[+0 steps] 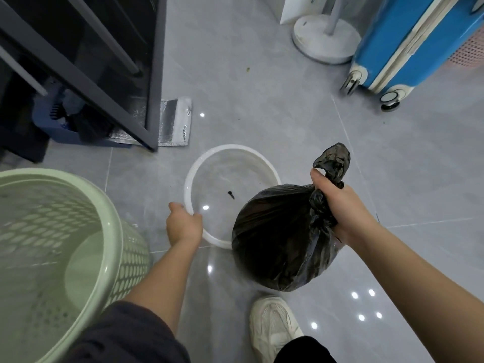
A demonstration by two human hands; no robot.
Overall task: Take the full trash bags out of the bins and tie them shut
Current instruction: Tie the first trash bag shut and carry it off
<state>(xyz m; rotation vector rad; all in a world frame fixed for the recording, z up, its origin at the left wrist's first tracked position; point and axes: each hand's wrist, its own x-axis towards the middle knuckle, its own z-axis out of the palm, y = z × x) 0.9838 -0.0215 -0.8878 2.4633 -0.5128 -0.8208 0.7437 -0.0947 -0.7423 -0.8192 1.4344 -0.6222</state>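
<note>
Grey glossy floor tiles (262, 82) are filling the frame, ceiling lights reflecting off them. Right hand (340, 208) is clamping the twisted neck of a full black trash bag (275, 239), thumb pressing against the knot area; loose bag tail is sticking up above the fist. Bag is hanging clear of the bins, in front of the white ring (230, 195) and partly covering its right side. Left hand (183, 224) is gripping the near-left edge of that white ring, fingers curled closed around the rim; a small dark scrap is lying inside it. Green perforated bin (65, 244) is sitting at lower left, no liner in it. White shoe (272, 323) is standing below the bag. Blue suitcase (408, 45) and a white fan base (324, 38) are sitting top right, well apart from the hands.
</note>
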